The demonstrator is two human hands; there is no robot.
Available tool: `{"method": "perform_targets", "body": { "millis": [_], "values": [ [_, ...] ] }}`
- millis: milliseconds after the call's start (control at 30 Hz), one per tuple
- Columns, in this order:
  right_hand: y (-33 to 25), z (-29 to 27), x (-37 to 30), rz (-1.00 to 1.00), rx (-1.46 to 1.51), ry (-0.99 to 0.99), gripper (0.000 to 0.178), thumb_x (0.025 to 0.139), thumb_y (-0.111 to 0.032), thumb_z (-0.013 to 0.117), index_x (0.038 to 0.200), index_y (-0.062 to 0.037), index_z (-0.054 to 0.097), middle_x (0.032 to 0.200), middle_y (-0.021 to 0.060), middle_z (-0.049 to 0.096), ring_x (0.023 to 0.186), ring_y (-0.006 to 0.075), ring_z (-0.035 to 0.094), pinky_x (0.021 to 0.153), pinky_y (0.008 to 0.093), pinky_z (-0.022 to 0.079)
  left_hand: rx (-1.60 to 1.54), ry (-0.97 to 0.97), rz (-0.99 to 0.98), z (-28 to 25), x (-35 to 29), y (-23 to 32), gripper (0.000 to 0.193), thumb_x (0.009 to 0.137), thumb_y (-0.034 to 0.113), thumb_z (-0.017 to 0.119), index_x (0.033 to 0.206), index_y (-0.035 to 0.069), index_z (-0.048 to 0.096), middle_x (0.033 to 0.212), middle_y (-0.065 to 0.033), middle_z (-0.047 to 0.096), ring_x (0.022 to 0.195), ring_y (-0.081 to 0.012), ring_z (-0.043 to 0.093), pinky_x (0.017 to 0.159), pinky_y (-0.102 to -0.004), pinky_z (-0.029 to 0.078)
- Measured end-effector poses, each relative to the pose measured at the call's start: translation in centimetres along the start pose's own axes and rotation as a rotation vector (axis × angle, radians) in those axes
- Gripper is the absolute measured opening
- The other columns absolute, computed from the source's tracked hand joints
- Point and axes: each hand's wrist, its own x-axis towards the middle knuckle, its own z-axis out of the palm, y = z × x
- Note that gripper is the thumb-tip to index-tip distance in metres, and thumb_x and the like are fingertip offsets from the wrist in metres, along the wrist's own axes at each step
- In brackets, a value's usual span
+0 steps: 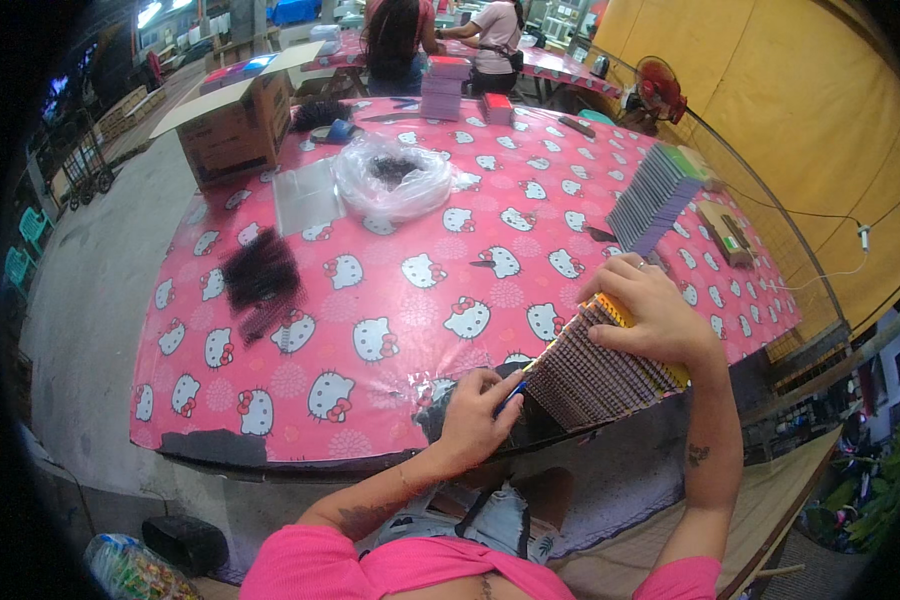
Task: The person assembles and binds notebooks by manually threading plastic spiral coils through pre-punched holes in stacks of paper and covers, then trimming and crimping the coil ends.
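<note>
A stack of spiral-bound notebooks (590,385) with yellow-orange edges leans at the table's near edge, its rows of coil binding toward me. My right hand (650,315) grips its far upper end, thumb on the coil side and fingers over the top. At the stack's left corner, my left hand (482,412) is closed around a small blue tool (511,393), mostly hidden by the fingers; its exact kind cannot be made out. Dark tape or worn covering (438,405) lies beside that hand.
The pink patterned tabletop (410,320) carries loose black coils (260,275), a plastic bag of coils (395,175), clear sheets (307,195) and a cardboard box (232,130). Another notebook stack (655,200) stands right. A red fan (660,88) and two people (400,40) are beyond.
</note>
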Motion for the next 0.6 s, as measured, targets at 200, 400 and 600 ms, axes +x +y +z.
{"method": "perform_targets", "body": {
  "millis": [200, 400, 600],
  "values": [
    [0.1, 0.2, -0.1, -0.007, -0.003, 0.018, 0.04, 0.075, -0.036, 0.068, 0.106, -0.0106, 0.065, 0.106, 0.0099, 0.059, 0.11, 0.0303, 0.052, 0.097, 0.0429, 0.04, -0.964, -0.223, -0.711, 0.4, -0.7, -1.1, 0.031, 0.1, 0.02, 0.053, 0.12, -0.001, 0.064, 0.094, -0.0044, 0.067, 0.075, -0.0149, 0.063, 0.07, -0.0279, 0.05],
    [0.0, 0.1, -0.1, -0.006, 0.004, 0.026, 0.04, 0.075, -0.036, 0.068, 0.106, -0.0111, 0.065, 0.106, 0.0097, 0.059, 0.109, 0.0302, 0.052, 0.097, 0.0424, 0.04, -0.454, -0.192, -0.446, 0.1, -0.1, -0.5, 0.032, 0.099, 0.019, 0.055, 0.122, 0.0, 0.064, 0.096, -0.005, 0.067, 0.081, -0.0179, 0.063, 0.075, -0.0315, 0.05],
    [0.0, 0.0, -0.1, 0.001, 0.006, 0.011, 0.039, 0.075, -0.036, 0.068, 0.106, -0.0116, 0.065, 0.106, 0.0102, 0.059, 0.109, 0.0301, 0.052, 0.097, 0.0421, 0.04, -0.651, -0.202, -0.483, 0.5, -0.9, -2.2, 0.031, 0.1, 0.021, 0.053, 0.12, 0.0, 0.063, 0.093, -0.0056, 0.066, 0.082, -0.019, 0.066, 0.076, -0.0347, 0.053]
  ]
}}
